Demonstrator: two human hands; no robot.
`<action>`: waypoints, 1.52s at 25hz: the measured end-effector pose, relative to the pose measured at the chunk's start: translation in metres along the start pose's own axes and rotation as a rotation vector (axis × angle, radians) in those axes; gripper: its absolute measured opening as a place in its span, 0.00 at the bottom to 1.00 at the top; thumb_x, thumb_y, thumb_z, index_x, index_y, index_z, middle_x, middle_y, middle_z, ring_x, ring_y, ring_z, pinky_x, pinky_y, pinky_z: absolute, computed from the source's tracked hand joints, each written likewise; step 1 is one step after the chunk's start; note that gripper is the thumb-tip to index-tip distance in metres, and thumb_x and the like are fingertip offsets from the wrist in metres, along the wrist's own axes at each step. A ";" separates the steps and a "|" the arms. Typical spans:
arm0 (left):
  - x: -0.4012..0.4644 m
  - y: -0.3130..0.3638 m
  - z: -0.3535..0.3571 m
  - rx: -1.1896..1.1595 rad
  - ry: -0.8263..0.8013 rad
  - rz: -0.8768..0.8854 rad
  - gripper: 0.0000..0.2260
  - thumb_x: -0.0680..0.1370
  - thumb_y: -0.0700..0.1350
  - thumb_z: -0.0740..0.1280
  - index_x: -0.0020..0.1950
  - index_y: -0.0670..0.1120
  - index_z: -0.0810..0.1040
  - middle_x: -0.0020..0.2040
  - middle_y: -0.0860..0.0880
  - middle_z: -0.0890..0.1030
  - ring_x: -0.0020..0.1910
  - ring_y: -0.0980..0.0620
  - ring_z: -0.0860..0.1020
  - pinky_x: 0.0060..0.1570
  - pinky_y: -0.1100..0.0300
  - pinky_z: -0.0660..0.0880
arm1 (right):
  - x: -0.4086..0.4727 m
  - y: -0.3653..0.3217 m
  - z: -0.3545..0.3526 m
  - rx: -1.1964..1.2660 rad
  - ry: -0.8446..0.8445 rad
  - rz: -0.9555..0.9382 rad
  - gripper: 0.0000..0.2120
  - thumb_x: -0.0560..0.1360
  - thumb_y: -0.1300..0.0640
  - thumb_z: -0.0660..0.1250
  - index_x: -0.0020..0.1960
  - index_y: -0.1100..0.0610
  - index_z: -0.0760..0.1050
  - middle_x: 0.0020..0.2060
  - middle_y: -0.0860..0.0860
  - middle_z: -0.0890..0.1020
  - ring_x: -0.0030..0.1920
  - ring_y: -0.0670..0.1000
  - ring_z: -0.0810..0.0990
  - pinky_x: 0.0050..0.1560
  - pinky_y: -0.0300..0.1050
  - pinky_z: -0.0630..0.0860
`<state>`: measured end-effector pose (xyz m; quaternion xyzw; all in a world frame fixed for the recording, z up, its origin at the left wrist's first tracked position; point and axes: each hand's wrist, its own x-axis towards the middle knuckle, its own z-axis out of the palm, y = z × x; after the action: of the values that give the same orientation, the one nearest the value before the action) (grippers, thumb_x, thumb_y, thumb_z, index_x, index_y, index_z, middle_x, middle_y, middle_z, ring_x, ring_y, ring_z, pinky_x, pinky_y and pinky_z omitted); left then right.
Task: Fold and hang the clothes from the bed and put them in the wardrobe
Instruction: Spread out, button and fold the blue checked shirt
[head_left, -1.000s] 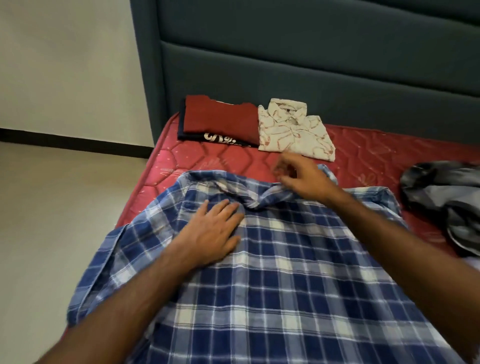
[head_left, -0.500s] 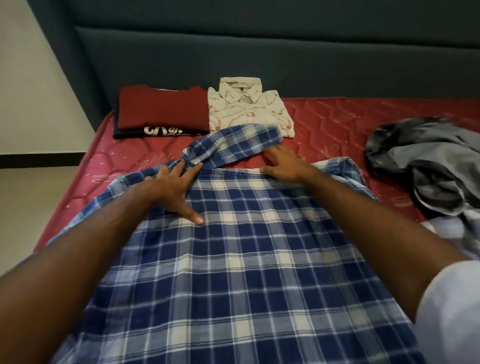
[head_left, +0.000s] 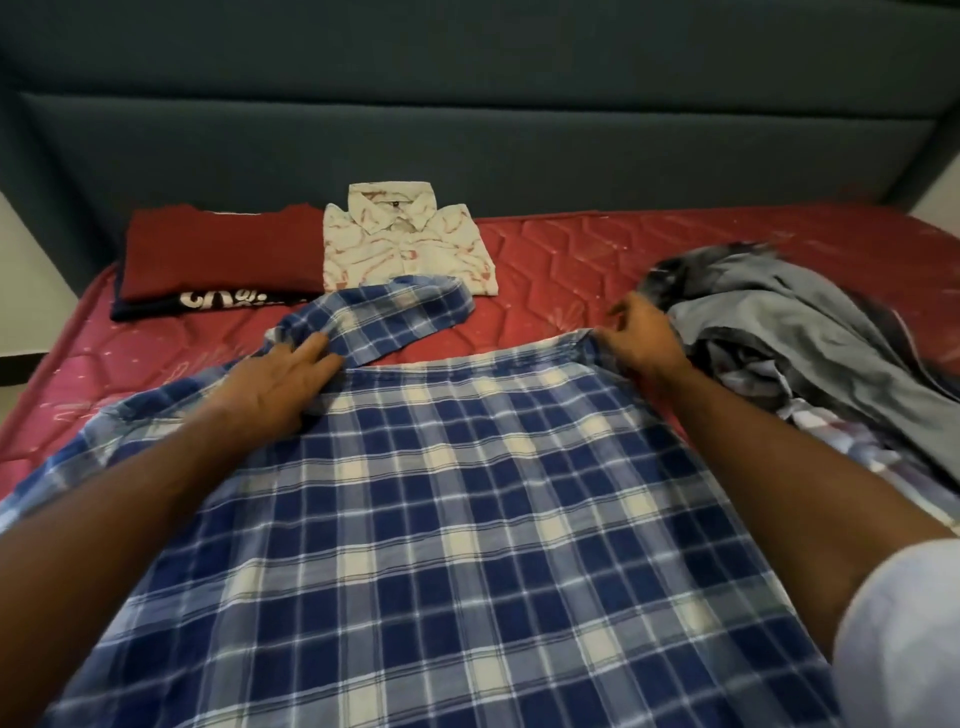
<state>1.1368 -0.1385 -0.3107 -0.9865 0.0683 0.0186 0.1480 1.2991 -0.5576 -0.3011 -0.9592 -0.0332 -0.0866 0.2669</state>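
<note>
A blue and white checked shirt (head_left: 441, 509) lies spread flat on the red mattress (head_left: 571, 260), back side up. One sleeve (head_left: 395, 322) stretches away toward the headboard. My left hand (head_left: 280, 384) lies flat with straight fingers on the shirt's left shoulder, at the base of that sleeve. My right hand (head_left: 641, 340) grips the shirt's right shoulder edge, fingers curled around the fabric.
A folded red garment (head_left: 223, 254) on a dark printed one (head_left: 218, 304) and a folded cream patterned shirt (head_left: 405, 239) lie by the dark blue headboard (head_left: 467, 119). A heap of grey unfolded clothes (head_left: 789, 332) sits at the right, touching my right hand.
My right hand has moved from the collar area rightward to the shirt's right shoulder. My left hand has slid a little outward onto the left shoulder. The sleeve now lies stretched toward the headboard.
</note>
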 end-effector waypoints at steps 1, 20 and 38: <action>0.004 0.002 -0.001 -0.027 -0.010 0.002 0.26 0.77 0.48 0.71 0.72 0.51 0.64 0.69 0.48 0.66 0.60 0.44 0.75 0.41 0.51 0.78 | -0.003 0.002 -0.002 0.108 0.023 0.025 0.11 0.75 0.52 0.70 0.54 0.57 0.77 0.47 0.55 0.83 0.48 0.57 0.81 0.51 0.51 0.77; 0.001 -0.019 -0.005 0.458 0.108 -0.072 0.15 0.82 0.56 0.60 0.66 0.56 0.76 0.60 0.53 0.76 0.57 0.50 0.72 0.51 0.53 0.67 | 0.001 -0.008 0.025 -0.385 -0.113 -0.366 0.07 0.77 0.56 0.70 0.54 0.48 0.81 0.55 0.50 0.82 0.62 0.58 0.74 0.74 0.65 0.58; -0.174 0.024 -0.117 0.712 -0.174 0.019 0.09 0.83 0.47 0.55 0.61 0.54 0.71 0.53 0.56 0.83 0.51 0.53 0.81 0.52 0.52 0.66 | -0.137 0.022 -0.105 -0.532 -0.009 -0.797 0.21 0.68 0.63 0.77 0.60 0.49 0.84 0.44 0.52 0.75 0.47 0.59 0.76 0.48 0.54 0.69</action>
<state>0.9635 -0.1733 -0.1958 -0.8671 0.0668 0.0790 0.4872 1.1510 -0.6334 -0.2490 -0.9073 -0.3762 -0.1834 -0.0418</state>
